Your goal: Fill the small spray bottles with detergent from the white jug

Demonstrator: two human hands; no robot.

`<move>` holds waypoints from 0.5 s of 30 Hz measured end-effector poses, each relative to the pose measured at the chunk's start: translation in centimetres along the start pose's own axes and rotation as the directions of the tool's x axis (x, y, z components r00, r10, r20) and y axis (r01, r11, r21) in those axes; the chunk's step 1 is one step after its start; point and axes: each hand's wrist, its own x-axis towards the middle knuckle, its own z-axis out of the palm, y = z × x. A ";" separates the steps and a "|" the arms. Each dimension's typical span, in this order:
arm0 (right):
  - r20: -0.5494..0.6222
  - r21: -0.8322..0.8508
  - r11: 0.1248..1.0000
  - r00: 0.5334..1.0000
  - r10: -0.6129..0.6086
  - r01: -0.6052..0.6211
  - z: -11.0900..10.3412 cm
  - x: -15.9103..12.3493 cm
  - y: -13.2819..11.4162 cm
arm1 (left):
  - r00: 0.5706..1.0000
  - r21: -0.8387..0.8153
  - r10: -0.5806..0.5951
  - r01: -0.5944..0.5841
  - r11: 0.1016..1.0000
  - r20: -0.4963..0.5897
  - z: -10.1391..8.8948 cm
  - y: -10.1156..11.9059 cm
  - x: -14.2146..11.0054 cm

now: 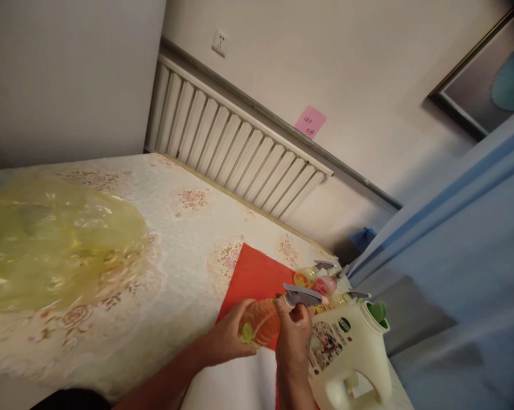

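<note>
My left hand point(227, 338) is wrapped round the body of a small clear spray bottle point(260, 322) holding orange-tinted liquid, lying tilted over a red sheet point(255, 275). My right hand point(293, 336) pinches the bottle's grey trigger spray head point(303, 295) at the neck. Just behind them stand two or three similar small spray bottles point(320, 281) with grey heads. A large cream detergent jug point(354, 353) with a green spout stands right of my right hand, touching or almost touching it.
A floral cream cloth point(175, 239) covers the table. A crumpled yellow-green plastic bag point(56, 239) lies at the left. A white radiator point(235, 148) runs along the wall behind, with a pink note point(310, 122) above. Blue fabric point(461, 250) hangs at the right.
</note>
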 end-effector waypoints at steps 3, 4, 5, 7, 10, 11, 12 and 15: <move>0.008 0.021 1.000 1.000 0.007 -0.008 0.3 -0.3 -0.2 | 0.999 0.004 -0.033 0.033 0.999 -0.020 0.0 -0.1 0.0; 0.013 0.023 1.000 1.000 0.010 -0.010 0.4 -0.4 -0.3 | 0.998 0.008 -0.053 0.053 0.999 -0.025 0.1 0.1 0.0; 0.013 0.019 1.000 1.000 0.013 -0.013 0.5 -0.5 -0.3 | 0.997 0.016 -0.066 0.066 0.998 -0.036 0.1 0.3 0.0; 0.006 -0.001 1.000 1.000 0.020 -0.020 0.7 -0.6 -0.4 | 0.996 0.044 -0.064 0.067 0.997 -0.055 0.1 0.7 -0.1; -0.002 -0.018 1.000 1.000 0.012 -0.012 1.0 -0.9 -0.6 | 0.997 0.090 -0.034 0.040 0.995 -0.072 0.1 0.9 -0.2; 0.001 -0.012 1.000 1.000 0.002 -0.002 1.0 -0.9 -0.7 | 0.997 0.103 -0.027 0.035 0.994 -0.074 0.0 0.9 -0.2; 0.009 -0.005 1.000 1.000 -0.008 0.008 1.0 -1.0 -0.9 | 0.997 0.114 -0.022 0.031 0.993 -0.076 0.0 0.8 -0.2; 0.056 -0.007 1.000 0.998 -0.019 0.020 1.0 -1.0 -1.2 | 0.997 0.129 -0.021 0.030 0.991 -0.070 0.0 0.9 -0.2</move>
